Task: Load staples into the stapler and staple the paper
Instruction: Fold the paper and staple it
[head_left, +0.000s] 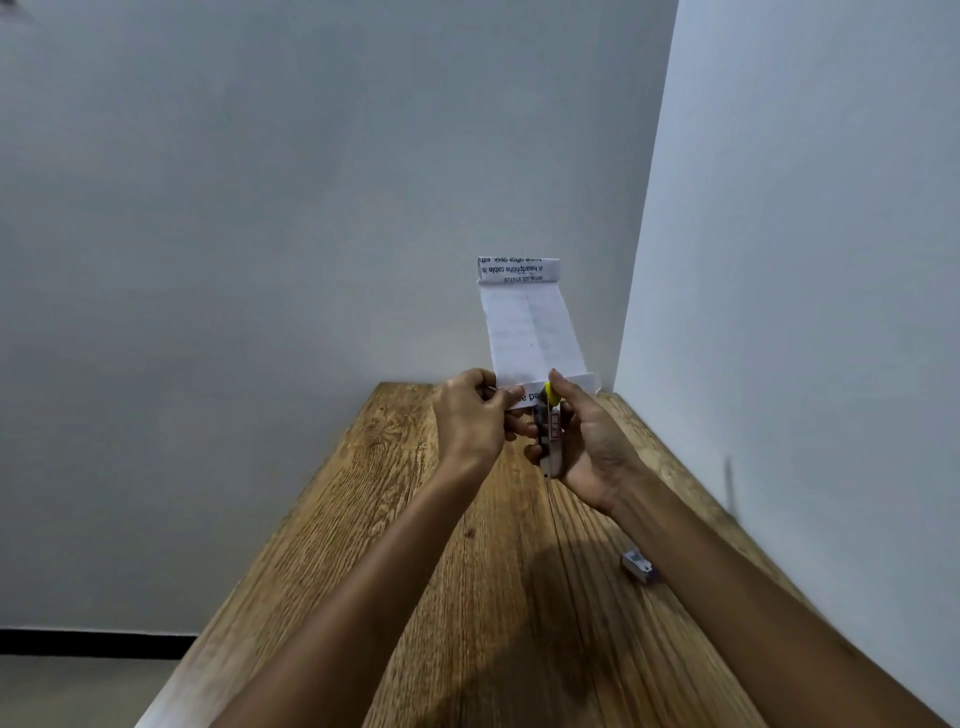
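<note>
Between the two hands, in the head view, a folded paper stands upright above the wooden table. The left hand pinches the lower folded edge of the paper with its fingertips. The right hand is wrapped around a small stapler with a yellow tip, and the tip sits on the same folded edge, just beside the left fingers. Whether the jaws already bite the paper, I cannot tell, because the thumb hides them. Below the right forearm, well apart from the hands, a small staple box lies on the table.

My judgement is that the stapling step is in hand. The paper is held only at its bottom, so it could lean or slip out of the mouth when the right hand presses. The left fingers are also very close to the tip and could get nipped. A weak squeeze in the air may leave the staple half bent.
</note>
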